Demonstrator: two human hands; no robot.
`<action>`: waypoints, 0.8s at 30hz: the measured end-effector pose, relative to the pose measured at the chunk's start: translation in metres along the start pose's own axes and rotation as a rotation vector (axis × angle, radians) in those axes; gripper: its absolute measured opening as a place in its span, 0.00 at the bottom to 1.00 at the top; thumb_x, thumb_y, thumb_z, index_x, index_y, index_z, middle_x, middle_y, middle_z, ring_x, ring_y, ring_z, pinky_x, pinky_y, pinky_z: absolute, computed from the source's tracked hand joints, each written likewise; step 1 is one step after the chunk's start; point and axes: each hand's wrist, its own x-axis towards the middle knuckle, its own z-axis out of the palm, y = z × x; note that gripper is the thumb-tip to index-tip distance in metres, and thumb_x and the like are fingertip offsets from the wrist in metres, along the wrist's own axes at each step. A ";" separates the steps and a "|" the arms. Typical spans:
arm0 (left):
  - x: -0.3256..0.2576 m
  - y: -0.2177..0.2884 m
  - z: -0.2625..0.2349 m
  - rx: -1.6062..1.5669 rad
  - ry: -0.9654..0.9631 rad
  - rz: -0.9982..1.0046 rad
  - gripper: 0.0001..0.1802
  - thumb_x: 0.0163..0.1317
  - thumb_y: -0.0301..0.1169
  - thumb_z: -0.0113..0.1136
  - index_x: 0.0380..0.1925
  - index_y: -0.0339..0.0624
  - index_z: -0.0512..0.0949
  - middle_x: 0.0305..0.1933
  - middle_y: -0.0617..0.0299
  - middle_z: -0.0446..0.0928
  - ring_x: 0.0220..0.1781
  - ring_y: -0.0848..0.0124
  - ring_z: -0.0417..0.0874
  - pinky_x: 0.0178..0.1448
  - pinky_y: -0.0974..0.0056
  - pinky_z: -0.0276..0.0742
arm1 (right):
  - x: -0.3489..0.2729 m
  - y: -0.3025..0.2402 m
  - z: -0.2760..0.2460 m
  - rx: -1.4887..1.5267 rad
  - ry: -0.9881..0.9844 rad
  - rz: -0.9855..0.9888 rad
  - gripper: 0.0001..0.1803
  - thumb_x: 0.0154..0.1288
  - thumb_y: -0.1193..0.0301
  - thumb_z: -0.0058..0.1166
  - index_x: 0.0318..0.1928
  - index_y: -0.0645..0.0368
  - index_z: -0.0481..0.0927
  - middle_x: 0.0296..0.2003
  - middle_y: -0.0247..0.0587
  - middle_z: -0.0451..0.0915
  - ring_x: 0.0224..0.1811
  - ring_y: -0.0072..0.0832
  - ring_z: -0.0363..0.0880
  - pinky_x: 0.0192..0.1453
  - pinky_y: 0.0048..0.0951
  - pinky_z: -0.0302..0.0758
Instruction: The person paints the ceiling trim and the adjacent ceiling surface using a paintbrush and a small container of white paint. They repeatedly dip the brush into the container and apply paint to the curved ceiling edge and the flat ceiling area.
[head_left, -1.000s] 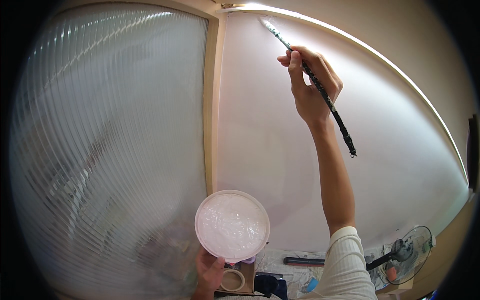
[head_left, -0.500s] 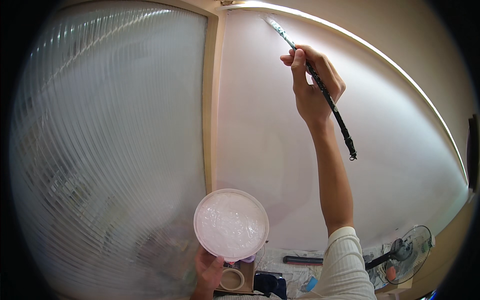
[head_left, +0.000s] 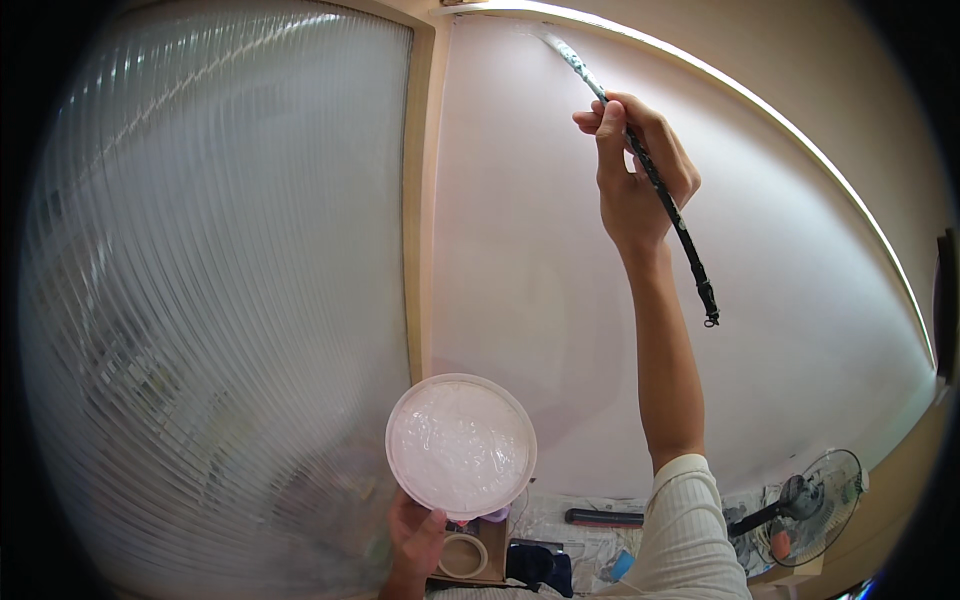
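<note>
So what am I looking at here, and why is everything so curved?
There is no machine here: a person wears a wide-angle camera on the head, which bends straight edges. The raised right hand grips a long dark paintbrush, its tip against the pale pink wall near the top corner. The left hand holds a round white tub of white paint. To the left is a ribbed frosted glass panel in a wooden frame. Down on the floor stand an electric fan and a tape roll.

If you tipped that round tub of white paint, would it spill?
Probably. The round tub has no lid, and white paint fills it near the rim. The left hand holds it from below, so it likely feels bottom-heavy and could slop if tilted.
</note>
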 end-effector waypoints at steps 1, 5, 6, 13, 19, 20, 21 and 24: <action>0.000 0.000 0.000 -0.001 -0.004 0.004 0.35 0.62 0.21 0.61 0.69 0.32 0.60 0.66 0.47 0.70 0.67 0.57 0.75 0.69 0.51 0.75 | -0.001 0.000 -0.001 -0.006 0.005 0.004 0.02 0.68 0.77 0.60 0.39 0.60 0.83 0.30 0.39 0.87 0.34 0.25 0.89 0.37 0.21 0.84; 0.002 0.000 0.001 0.004 -0.001 0.013 0.35 0.62 0.21 0.61 0.69 0.32 0.61 0.66 0.47 0.70 0.67 0.57 0.75 0.69 0.51 0.75 | -0.004 0.002 -0.011 -0.055 0.008 -0.001 0.02 0.68 0.78 0.60 0.40 0.60 0.83 0.30 0.39 0.87 0.34 0.26 0.90 0.38 0.21 0.84; 0.002 -0.001 0.001 0.007 0.004 0.013 0.35 0.62 0.21 0.61 0.68 0.32 0.61 0.66 0.47 0.70 0.67 0.57 0.75 0.69 0.51 0.75 | -0.005 0.003 -0.013 -0.062 0.012 0.000 0.02 0.67 0.78 0.60 0.40 0.61 0.83 0.30 0.39 0.87 0.34 0.26 0.90 0.38 0.22 0.84; 0.000 0.003 0.003 0.034 -0.008 -0.004 0.35 0.62 0.22 0.61 0.69 0.32 0.61 0.67 0.47 0.69 0.68 0.56 0.74 0.70 0.50 0.73 | -0.010 -0.009 -0.007 0.019 -0.012 -0.025 0.04 0.67 0.79 0.60 0.41 0.62 0.84 0.30 0.40 0.86 0.34 0.26 0.89 0.39 0.23 0.85; 0.000 0.003 0.004 0.038 0.008 -0.007 0.35 0.62 0.22 0.61 0.69 0.32 0.60 0.68 0.46 0.69 0.69 0.56 0.73 0.71 0.50 0.72 | -0.002 -0.009 0.019 0.065 -0.069 -0.089 0.03 0.67 0.78 0.61 0.40 0.61 0.84 0.30 0.38 0.86 0.34 0.25 0.89 0.36 0.21 0.85; 0.000 0.008 0.009 0.033 0.015 -0.023 0.35 0.62 0.22 0.61 0.69 0.31 0.60 0.68 0.46 0.69 0.69 0.56 0.73 0.71 0.50 0.72 | -0.001 -0.009 0.023 0.072 -0.073 -0.091 0.03 0.67 0.77 0.61 0.40 0.61 0.84 0.30 0.37 0.85 0.34 0.25 0.89 0.36 0.21 0.85; -0.001 0.010 0.011 0.029 0.021 -0.039 0.35 0.62 0.22 0.61 0.69 0.31 0.60 0.67 0.46 0.69 0.69 0.56 0.73 0.71 0.50 0.72 | 0.000 -0.009 0.026 0.078 -0.077 -0.093 0.03 0.67 0.77 0.61 0.40 0.61 0.84 0.29 0.37 0.85 0.34 0.25 0.89 0.36 0.21 0.85; 0.001 0.004 0.005 0.023 -0.005 0.005 0.35 0.62 0.21 0.61 0.69 0.31 0.60 0.67 0.46 0.69 0.68 0.56 0.74 0.71 0.50 0.72 | 0.002 -0.009 0.035 0.095 -0.080 -0.115 0.02 0.68 0.77 0.61 0.39 0.61 0.84 0.29 0.37 0.85 0.33 0.24 0.89 0.34 0.21 0.85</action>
